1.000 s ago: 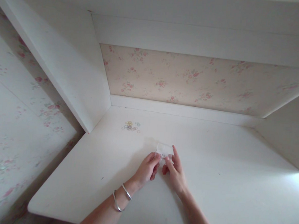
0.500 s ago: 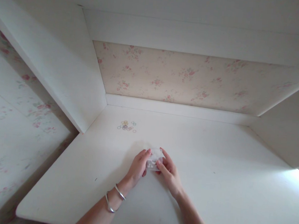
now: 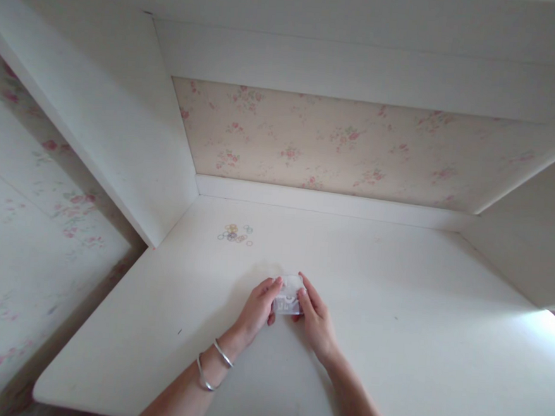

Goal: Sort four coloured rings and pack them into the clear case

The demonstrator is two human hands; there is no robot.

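Observation:
A small clear plastic case (image 3: 289, 296), with whitish shapes showing through it, is held just above the white desktop. My left hand (image 3: 257, 307) grips its left edge, thumb on top and fingers tucked underneath. On the opposite side my right hand (image 3: 316, 318) pinches the right edge, its thumb lying over the near corner. What the whitish shapes are is too blurred to make out. Beyond my hands, to the left, several thin coloured rings (image 3: 232, 234) lie in a loose cluster, some overlapping. Two silver bangles (image 3: 204, 380) circle my left wrist.
The white desktop (image 3: 418, 370) has a rounded front-left corner. White panels (image 3: 135, 128) rise at the left and right, with a floral-papered wall (image 3: 329, 142) at the back. A short dark mark (image 3: 179, 332) shows on the desk at the left.
My right thumb has moved from the middle of the case up and outward to its right edge, uncovering more of its face. The left hand keeps its grip. The rings have not moved.

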